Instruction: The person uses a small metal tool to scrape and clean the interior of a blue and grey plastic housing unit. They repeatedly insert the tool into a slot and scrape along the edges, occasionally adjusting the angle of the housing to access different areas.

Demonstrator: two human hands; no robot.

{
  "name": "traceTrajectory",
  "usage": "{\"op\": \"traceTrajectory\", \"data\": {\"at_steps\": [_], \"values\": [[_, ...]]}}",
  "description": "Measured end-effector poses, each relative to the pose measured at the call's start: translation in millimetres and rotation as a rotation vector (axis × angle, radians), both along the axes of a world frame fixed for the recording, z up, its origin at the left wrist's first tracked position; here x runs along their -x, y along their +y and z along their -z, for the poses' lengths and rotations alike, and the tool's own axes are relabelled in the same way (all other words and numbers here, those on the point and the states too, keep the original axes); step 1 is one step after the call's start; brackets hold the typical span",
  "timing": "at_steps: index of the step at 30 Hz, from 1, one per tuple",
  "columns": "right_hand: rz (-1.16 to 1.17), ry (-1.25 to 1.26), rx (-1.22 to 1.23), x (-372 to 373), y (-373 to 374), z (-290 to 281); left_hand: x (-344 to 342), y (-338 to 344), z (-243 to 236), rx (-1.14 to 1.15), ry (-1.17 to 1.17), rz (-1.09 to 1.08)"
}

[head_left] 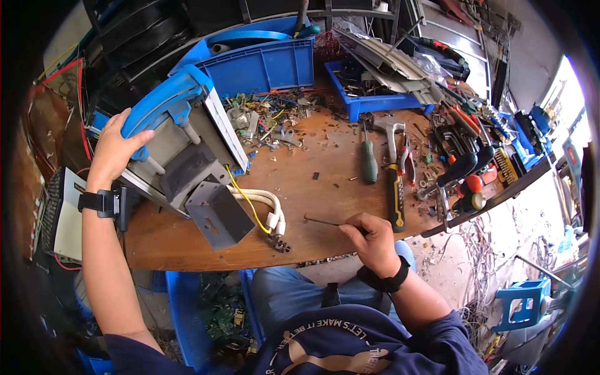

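Observation:
My left hand [112, 150] is closed over the blue curved rim of a blue-and-grey appliance housing [209, 122], which stands tilted at the left of the table. Grey posts and a dark grey metal bracket [220, 214] show on its near side. Thick white wires [265, 195] and a thin yellow-green wire come out beside the bracket and end at a small dark connector [279, 244] on the tabletop. In my right hand [373, 239], near the table's front edge, is a thin metal rod [322, 220] with a bent tip pointing left. Its other end is hidden in my fingers.
A green-handled screwdriver [369, 161], a hammer [395, 187] and red-handled pliers [408, 162] lie on the wooden table [306, 172]. Scrap pieces [269, 119] lie before a blue crate [256, 65]. More tools crowd the right edge. Below, a blue bin [181, 312] holds circuit boards.

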State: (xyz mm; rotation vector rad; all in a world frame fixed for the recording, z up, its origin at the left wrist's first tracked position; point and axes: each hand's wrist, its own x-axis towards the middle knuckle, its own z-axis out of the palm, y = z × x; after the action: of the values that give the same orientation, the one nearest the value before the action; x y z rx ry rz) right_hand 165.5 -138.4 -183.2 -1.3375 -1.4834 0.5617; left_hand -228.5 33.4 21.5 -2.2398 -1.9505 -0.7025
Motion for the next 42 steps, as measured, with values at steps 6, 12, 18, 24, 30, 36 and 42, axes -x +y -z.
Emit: {"op": "traceTrajectory", "data": {"at_steps": [6,12,18,24,30,36,42], "values": [[0.053,-0.127,-0.183,-1.2,8.6,19.8,3.8,2.8,3.1,0.010,-0.011,0.000],[0.076,-0.046,-0.271,2.2,13.1,32.0,-2.5,-2.5,-0.1,0.006,-0.025,-0.038],[0.097,0.076,-0.179,2.6,14.2,35.5,6.0,1.8,0.3,0.018,0.025,-0.047],[0.044,0.017,-0.195,0.4,17.4,37.5,0.8,1.0,-2.3,0.060,-0.005,-0.044],[0.050,-0.036,-0.179,1.0,16.7,39.5,0.9,0.6,2.7,0.004,0.030,0.010],[0.064,-0.002,-0.169,3.9,16.9,38.3,-4.3,-4.4,-0.2,-0.037,0.024,-0.039],[0.058,-0.052,-0.159,3.4,16.6,42.6,-12.4,-10.1,-2.8,0.002,-0.008,-0.077]]}}
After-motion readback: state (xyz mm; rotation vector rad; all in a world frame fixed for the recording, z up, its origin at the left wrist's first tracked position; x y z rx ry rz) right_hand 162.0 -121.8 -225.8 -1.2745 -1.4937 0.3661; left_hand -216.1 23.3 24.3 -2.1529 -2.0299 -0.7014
